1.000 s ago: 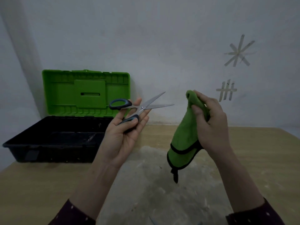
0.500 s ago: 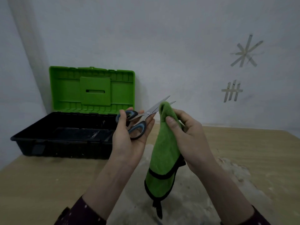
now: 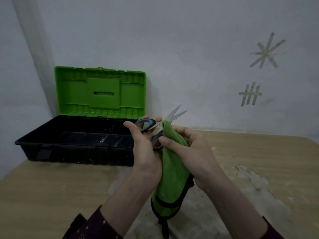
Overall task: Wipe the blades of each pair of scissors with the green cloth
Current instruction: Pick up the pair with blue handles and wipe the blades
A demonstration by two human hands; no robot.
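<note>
Scissors (image 3: 149, 123): one pair with blue and black handles, held up in the middle of the frame
Blades (image 3: 174, 114): a little way open, pointing to the upper right
Left hand (image 3: 146, 149): its fingers (image 3: 133, 125) are curled round the handles and grip them
Green cloth (image 3: 172, 178): it hangs down in the middle of the frame, and its folded top sits over the blades near where they join; the two tips stick out bare above it
Right hand (image 3: 193, 152): its fingers (image 3: 183, 131) and thumb are clamped on the folded top of the cloth and press it on the blades
Toolbox (image 3: 77, 147): a black box with a green lid, standing open at the left of the frame on the tabletop (image 3: 51, 187); it is too dark inside to tell if more scissors lie there
Step now: I think the wipe is at the low part of the blades, and the tips are not yet rubbed
Danger, a cut: the blades are open, so a squeeze of the handles could nip the cloth or a finger
Danger, a poke: sliding up fast could push the sharp edge through the fold
Danger, a missed bit: stopping early would leave the tips dirty
Danger, more dirt: the loose end hangs near the rough grey patch on the tabletop and could pick up dust
</note>
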